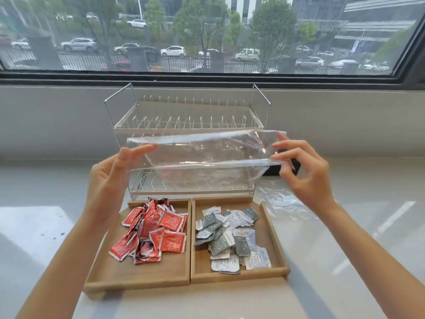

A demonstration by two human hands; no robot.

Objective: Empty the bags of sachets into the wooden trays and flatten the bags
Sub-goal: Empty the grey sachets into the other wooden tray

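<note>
Left hand (112, 178) and right hand (303, 171) pinch an empty clear zip bag (202, 162) stretched between them — sachet-filled wooden trays (190, 261) below.

A pale, glossy tabletop (345, 238) runs beneath a wide dark-framed window (207, 31) in what looks like an office or staff pantry at street level. A two-tier wire dish rack (184, 120) stands against the grey sill wall. Outside, parked cars (172, 51), a metal fence (82, 61), street trees (271, 26) and multi-storey buildings (379, 17) mark an urban commercial district.
</note>
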